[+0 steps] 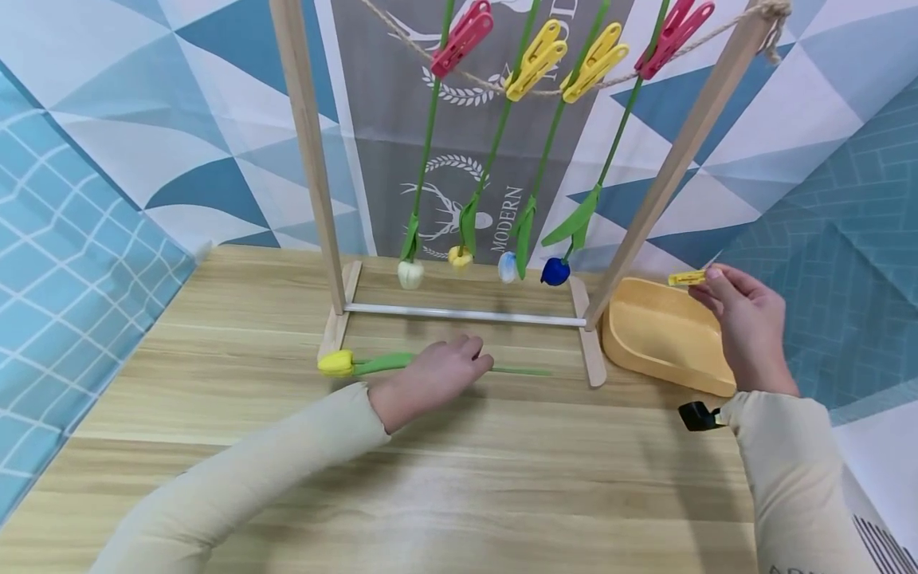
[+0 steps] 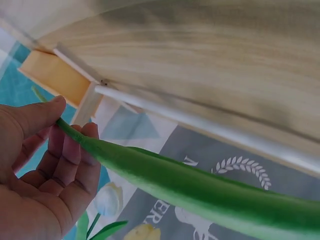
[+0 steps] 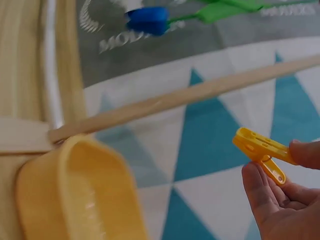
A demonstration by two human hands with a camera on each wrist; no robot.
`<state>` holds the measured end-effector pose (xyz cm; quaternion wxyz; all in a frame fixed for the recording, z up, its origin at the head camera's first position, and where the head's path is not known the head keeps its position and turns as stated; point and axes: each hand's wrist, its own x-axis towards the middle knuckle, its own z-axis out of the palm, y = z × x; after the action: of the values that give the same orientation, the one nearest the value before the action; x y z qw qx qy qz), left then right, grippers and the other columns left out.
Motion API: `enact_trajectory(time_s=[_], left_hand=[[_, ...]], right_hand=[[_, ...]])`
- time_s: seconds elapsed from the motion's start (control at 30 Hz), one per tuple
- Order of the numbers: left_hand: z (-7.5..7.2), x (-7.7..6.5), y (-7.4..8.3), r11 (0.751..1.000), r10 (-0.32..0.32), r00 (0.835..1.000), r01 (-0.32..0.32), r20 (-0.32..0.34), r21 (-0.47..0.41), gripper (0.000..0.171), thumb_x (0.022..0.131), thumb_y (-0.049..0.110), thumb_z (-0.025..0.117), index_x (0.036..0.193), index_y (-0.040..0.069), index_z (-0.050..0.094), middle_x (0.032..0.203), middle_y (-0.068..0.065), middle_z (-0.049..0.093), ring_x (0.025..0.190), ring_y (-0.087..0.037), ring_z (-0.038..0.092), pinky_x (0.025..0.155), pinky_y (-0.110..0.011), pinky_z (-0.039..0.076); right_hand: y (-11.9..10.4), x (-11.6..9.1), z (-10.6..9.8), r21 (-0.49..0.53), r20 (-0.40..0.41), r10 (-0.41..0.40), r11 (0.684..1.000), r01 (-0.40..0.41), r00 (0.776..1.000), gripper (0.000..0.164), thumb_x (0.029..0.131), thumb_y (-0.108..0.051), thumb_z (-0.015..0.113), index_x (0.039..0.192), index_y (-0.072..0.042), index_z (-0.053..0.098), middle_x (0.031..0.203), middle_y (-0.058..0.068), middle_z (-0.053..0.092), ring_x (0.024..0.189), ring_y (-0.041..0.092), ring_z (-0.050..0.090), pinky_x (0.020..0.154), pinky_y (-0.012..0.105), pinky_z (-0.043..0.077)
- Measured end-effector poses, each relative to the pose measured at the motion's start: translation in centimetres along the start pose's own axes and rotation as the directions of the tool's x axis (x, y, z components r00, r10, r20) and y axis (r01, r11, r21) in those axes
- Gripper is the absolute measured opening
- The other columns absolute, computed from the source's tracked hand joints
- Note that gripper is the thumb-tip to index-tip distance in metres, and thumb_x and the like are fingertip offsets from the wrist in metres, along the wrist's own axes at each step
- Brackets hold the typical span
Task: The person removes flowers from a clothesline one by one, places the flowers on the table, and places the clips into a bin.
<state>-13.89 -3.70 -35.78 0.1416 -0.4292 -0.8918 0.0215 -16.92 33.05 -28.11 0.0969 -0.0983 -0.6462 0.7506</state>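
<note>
In the head view a yellow tulip (image 1: 335, 363) with a green stem lies along the table in front of a wooden rack. My left hand (image 1: 439, 373) pinches its stem (image 2: 70, 131) between thumb and fingers, as the left wrist view shows; the flower head is outside that view. Off to the right, my right hand (image 1: 753, 323) holds a yellow clothespin (image 3: 260, 150) by its handle end, above an orange-yellow tray (image 1: 663, 371). White, pale yellow, light blue and dark blue tulips (image 1: 555, 272) hang heads down from the rack's rope.
Red clothespins (image 1: 462, 38) and yellow ones (image 1: 536, 60) fix the hanging stems to the rope (image 1: 617, 81). The rack's wooden posts (image 1: 308, 135) stand on flat feet, joined by a white bar (image 1: 466, 314). A patterned cloth (image 1: 237, 159) hangs behind.
</note>
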Motion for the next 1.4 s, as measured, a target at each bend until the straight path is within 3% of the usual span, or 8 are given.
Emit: enact_trajectory(time_s=[0.23,0.37,0.43,0.63,0.77,0.97,1.17,1.4], left_hand=[[1.2,0.3,0.3,1.000,0.013,1.000,-0.013,0.009,-0.015,0.020,0.085,-0.004,0.057,0.099,0.011,0.060,0.091,-0.004,0.057,0.077,-0.015,0.056,0.054,-0.025,0.050],[2.0,0.5,0.5,1.000,0.026,1.000,-0.026,0.006,-0.011,0.017,0.087,0.000,0.057,0.098,0.012,0.059,0.090,-0.003,0.057,0.076,-0.015,0.056,0.052,-0.026,0.049],[2.4,0.5,0.5,1.000,0.028,1.000,-0.028,0.014,-0.002,0.016,0.087,0.001,0.056,0.098,0.013,0.059,0.090,-0.002,0.057,0.076,-0.015,0.056,0.051,-0.025,0.048],[3.1,0.7,0.5,1.000,0.012,0.999,-0.013,0.050,0.007,0.017,0.088,0.003,0.055,0.098,0.015,0.059,0.089,-0.001,0.057,0.076,-0.015,0.055,0.052,-0.026,0.047],[3.7,0.9,0.4,1.000,-0.001,0.997,0.002,0.076,-0.007,0.017,0.089,0.002,0.055,0.099,0.015,0.060,0.091,-0.002,0.058,0.078,-0.016,0.056,0.053,-0.027,0.049],[4.6,1.3,0.3,0.999,-0.026,0.994,0.028,0.104,-0.022,0.018,0.089,0.001,0.055,0.099,0.015,0.060,0.093,-0.002,0.059,0.080,-0.016,0.058,0.054,-0.028,0.051],[5.1,1.3,0.3,0.998,-0.037,0.993,0.043,0.115,-0.050,0.017,0.089,0.001,0.055,0.097,0.015,0.060,0.092,-0.002,0.058,0.079,-0.016,0.057,0.053,-0.028,0.050],[5.5,1.6,0.3,0.997,-0.035,0.991,0.045,0.133,-0.070,0.018,0.088,0.000,0.056,0.097,0.015,0.060,0.093,-0.003,0.058,0.081,-0.017,0.057,0.055,-0.028,0.051]], right_hand=[[3.1,1.0,-1.5,-0.102,0.115,0.111,0.990,-0.100,0.987,0.030,0.083,-0.027,0.068,0.108,-0.011,0.061,0.107,-0.003,0.053,0.084,0.002,0.067,0.074,0.012,0.052],[4.4,1.3,-1.8,-0.153,0.152,0.155,0.979,-0.132,0.976,0.057,0.086,-0.026,0.065,0.133,-0.002,0.044,0.104,-0.006,0.056,0.083,0.001,0.067,0.074,0.012,0.052],[5.0,1.5,-1.9,-0.162,0.155,0.181,0.975,-0.155,0.971,0.063,0.087,-0.025,0.064,0.137,0.000,0.037,0.104,-0.006,0.057,0.083,0.002,0.067,0.074,0.013,0.052],[6.4,2.3,-2.2,-0.240,0.174,0.221,0.955,-0.177,0.960,0.032,0.088,-0.025,0.063,0.113,-0.012,0.048,0.101,-0.007,0.058,0.082,0.001,0.067,0.072,0.012,0.052],[7.2,3.0,-2.3,-0.283,0.209,0.241,0.943,-0.177,0.948,0.038,0.089,-0.022,0.062,0.119,-0.005,0.045,0.096,-0.008,0.059,0.083,0.002,0.067,0.076,0.015,0.053],[8.2,4.0,-2.4,-0.455,0.219,0.296,0.874,-0.171,0.930,0.068,0.090,-0.029,0.061,0.137,0.009,0.029,0.096,-0.011,0.058,0.087,-0.002,0.066,0.082,0.016,0.052],[8.7,4.5,-2.2,-0.566,0.218,0.346,0.806,-0.171,0.912,0.072,0.091,-0.035,0.058,0.141,0.007,0.027,0.102,-0.009,0.055,0.089,-0.005,0.064,0.087,0.019,0.050],[8.9,5.3,-1.8,-0.652,0.246,0.420,0.738,-0.171,0.873,0.068,0.092,-0.038,0.057,0.140,0.003,0.031,0.115,0.001,0.052,0.093,-0.002,0.063,0.092,0.023,0.049]])
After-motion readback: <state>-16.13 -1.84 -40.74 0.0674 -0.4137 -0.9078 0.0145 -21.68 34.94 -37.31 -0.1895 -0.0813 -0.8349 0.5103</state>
